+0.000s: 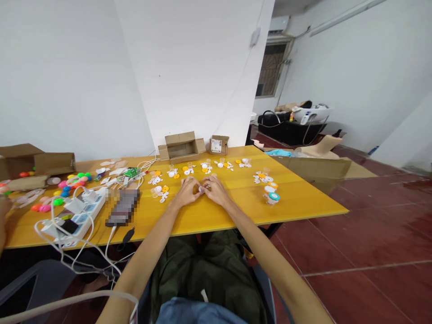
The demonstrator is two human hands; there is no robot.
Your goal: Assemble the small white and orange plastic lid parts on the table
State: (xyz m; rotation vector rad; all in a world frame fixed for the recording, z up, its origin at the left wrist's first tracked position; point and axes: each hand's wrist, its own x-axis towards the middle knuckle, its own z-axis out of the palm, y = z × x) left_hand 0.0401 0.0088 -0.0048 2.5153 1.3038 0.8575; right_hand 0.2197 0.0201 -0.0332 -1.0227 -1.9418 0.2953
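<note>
Meeting over the yellow table (297,198), the left hand (187,191) and right hand (214,190) pinch a small whitish piece (201,189) between their fingertips. I see little clusters of white and orange parts (163,193) around them, and a teal-lidded container (274,198) sits nearer the right hand than the left.

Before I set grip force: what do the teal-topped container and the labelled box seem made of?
Teal-topped container: probably hard plastic; the lower part looks see-through, the top smooth and opaque. Labelled box: matte cardboard, judging by its dull brown walls.
</note>
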